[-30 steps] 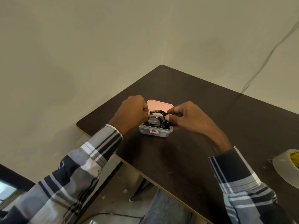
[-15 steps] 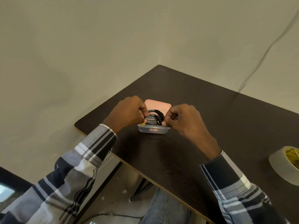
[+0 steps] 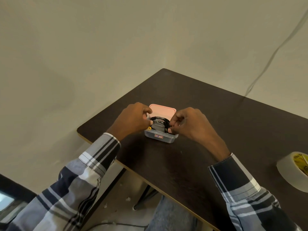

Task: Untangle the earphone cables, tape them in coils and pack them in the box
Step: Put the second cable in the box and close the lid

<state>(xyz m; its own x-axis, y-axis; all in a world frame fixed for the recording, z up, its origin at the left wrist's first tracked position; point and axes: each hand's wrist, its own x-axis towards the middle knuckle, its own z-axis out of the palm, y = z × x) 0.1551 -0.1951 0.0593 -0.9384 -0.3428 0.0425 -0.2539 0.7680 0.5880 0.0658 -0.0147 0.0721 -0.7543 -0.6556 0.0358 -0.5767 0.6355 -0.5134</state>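
Observation:
A small clear plastic box point(image 3: 160, 138) with a red label stands on the dark table, near its left corner. Inside it lies a black coiled earphone cable point(image 3: 160, 122) wrapped with shiny tape. My left hand point(image 3: 133, 120) pinches the coil's left side with curled fingers at the box's left rim. My right hand point(image 3: 188, 124) pinches the coil's right side at the right rim. A small yellow bit point(image 3: 149, 128) shows at the box's left front corner. The pink lid point(image 3: 164, 110) lies flat just behind the box.
A roll of pale tape point(image 3: 293, 170) lies on the dark table point(image 3: 208, 122) at the right edge of view. A thin cable point(image 3: 266, 64) hangs down the wall behind the table. The table's front edge runs diagonally just below the box; floor lies beneath.
Both hands have lowered the taped coil from above the box down into it, and it now sits lower between the walls.

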